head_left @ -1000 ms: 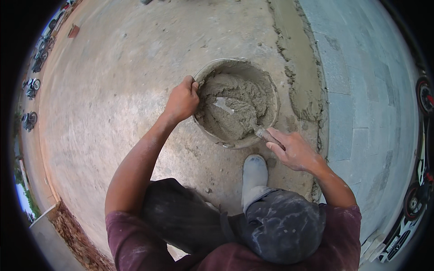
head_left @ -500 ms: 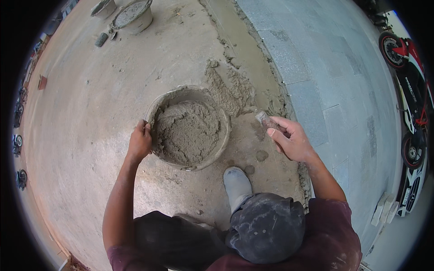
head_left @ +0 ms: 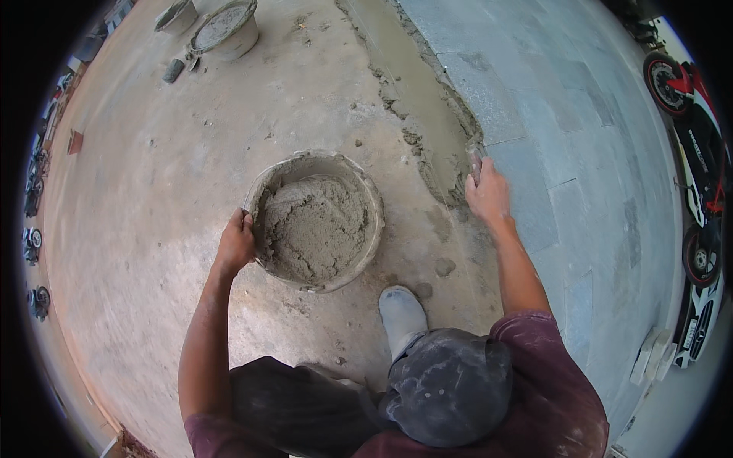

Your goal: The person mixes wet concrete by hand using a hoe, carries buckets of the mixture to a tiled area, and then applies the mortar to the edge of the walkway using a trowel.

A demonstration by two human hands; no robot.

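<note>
A round bucket of grey mortar (head_left: 313, 225) sits left of centre. My left hand (head_left: 237, 240) is closed on the wire handle at the bucket's left rim. My right hand (head_left: 486, 191) grips a mortar-smeared trowel (head_left: 477, 159) by its handle, low over the right side of a long wet mortar strip (head_left: 405, 76). That strip runs beside grey paving slabs (head_left: 550, 114), and the trowel's blade is mostly hidden at the strip's edge. My booted foot (head_left: 401, 317) is planted below the bucket.
Two more mortar buckets (head_left: 237, 34) (head_left: 175, 19) stand at upper left, near a dark cylindrical object (head_left: 174, 70). A red and white motorbike (head_left: 691, 99) and a white car (head_left: 702, 313) are at the right rim. More bikes (head_left: 38, 301) line the left rim; pale blocks (head_left: 647, 355) lie at lower right.
The bucket and left hand shifted left and down in view. The trowel came out of the bucket; the right hand then moved forward along the strip, where the lumpy mortar mound has been spread.
</note>
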